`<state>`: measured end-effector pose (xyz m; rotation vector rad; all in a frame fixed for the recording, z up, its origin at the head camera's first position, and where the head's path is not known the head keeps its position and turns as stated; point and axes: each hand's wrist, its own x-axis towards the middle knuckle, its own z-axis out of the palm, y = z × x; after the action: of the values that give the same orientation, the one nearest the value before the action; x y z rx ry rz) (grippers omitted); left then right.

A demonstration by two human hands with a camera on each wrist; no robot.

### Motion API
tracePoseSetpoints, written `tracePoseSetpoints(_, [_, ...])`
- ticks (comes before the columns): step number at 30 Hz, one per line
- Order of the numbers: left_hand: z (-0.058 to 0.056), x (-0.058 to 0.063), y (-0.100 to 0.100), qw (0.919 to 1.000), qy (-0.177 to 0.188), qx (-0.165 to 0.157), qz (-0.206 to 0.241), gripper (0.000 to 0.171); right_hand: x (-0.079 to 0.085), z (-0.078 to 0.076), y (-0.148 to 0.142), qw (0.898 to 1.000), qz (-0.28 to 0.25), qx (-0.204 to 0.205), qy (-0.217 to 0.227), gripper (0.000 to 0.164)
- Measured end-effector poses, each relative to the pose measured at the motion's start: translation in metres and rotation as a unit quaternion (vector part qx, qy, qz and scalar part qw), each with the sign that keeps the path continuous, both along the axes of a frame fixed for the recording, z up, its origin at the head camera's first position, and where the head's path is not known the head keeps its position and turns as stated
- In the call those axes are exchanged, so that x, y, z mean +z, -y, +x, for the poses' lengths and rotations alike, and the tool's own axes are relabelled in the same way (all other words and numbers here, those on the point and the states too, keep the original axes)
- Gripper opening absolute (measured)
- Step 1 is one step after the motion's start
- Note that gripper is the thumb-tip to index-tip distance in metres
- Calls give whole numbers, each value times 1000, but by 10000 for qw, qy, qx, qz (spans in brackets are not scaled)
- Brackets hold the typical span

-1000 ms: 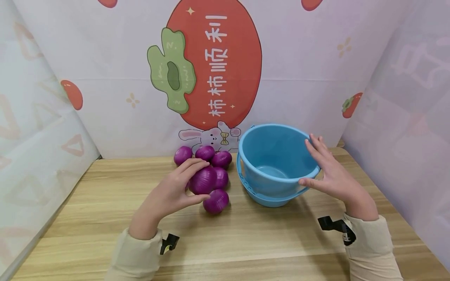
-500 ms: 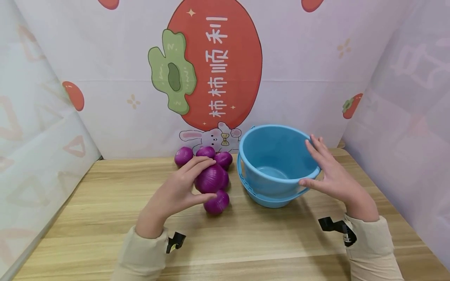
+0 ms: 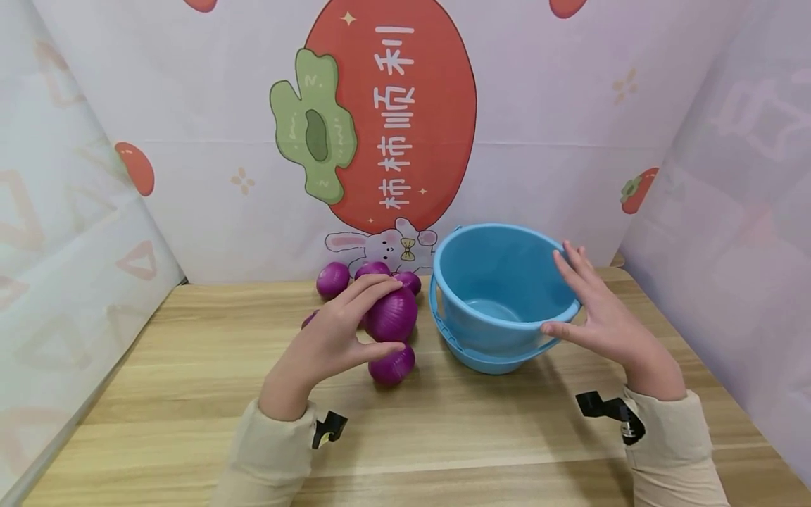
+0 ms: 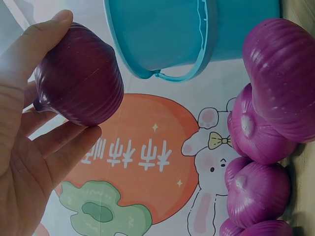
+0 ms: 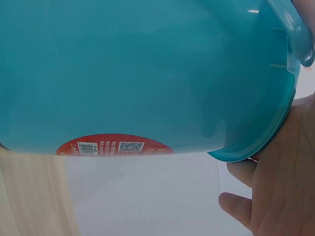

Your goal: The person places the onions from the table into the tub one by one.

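Note:
My left hand [image 3: 332, 334] holds a purple onion [image 3: 394, 315] between thumb and fingers, above the other onions. In the left wrist view, the thumb lies over the held onion [image 4: 81, 73] and fingers curl beneath it, clear of the pile. A light blue bucket [image 3: 491, 341] stands to the right, upright with its handle hanging down in front; its visible inside is bare. My right hand [image 3: 602, 313] rests against the bucket's right rim, thumb at the near side and fingers spread, fairly straight. The right wrist view shows the bucket's wall [image 5: 147, 73] close up.
Several purple onions sit left of the bucket, including a near one [image 3: 391, 366] and a back-left one [image 3: 333, 280]. They stand on a wooden table [image 3: 443, 436], partly hidden by my left hand. A printed cloth backdrop [image 3: 519, 141] rises behind.
My left hand has carried the onion to the right and slightly up, towards the bucket, uncovering an onion at its left. The right hand and bucket stay put.

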<state>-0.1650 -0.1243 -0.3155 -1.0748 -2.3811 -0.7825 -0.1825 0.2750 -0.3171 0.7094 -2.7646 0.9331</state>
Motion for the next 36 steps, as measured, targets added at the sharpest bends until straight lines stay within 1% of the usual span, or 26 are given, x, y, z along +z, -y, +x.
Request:
tracePoseSetpoints(7, [-5, 9, -9, 9995, -126, -257, 165, 76, 0, -1, 0, 10000, 25, 18, 28, 107])
tracePoseSetpoints(10, [-6, 14, -15, 9992, -171, -320, 170, 76, 1, 0, 0, 10000, 38, -5, 54, 107])
tracePoseSetpoints(15, [-9, 20, -25, 9983, -286, -473, 164, 75, 1, -1, 1, 10000, 49, -14, 55, 107])
tracePoseSetpoints(20, [-13, 22, -33, 9973, -280, -646, 221, 74, 1, -1, 1, 10000, 70, -21, 55, 107])
tracePoseSetpoints(27, [-15, 27, -43, 9964, -227, -768, 278, 76, 2, -1, 1, 9999, 116, -71, 106, 107])
tracePoseSetpoints(36, [-20, 26, -53, 9949, -226, -873, 442, 76, 1, 0, 1, 9998, 120, -86, 97, 107])
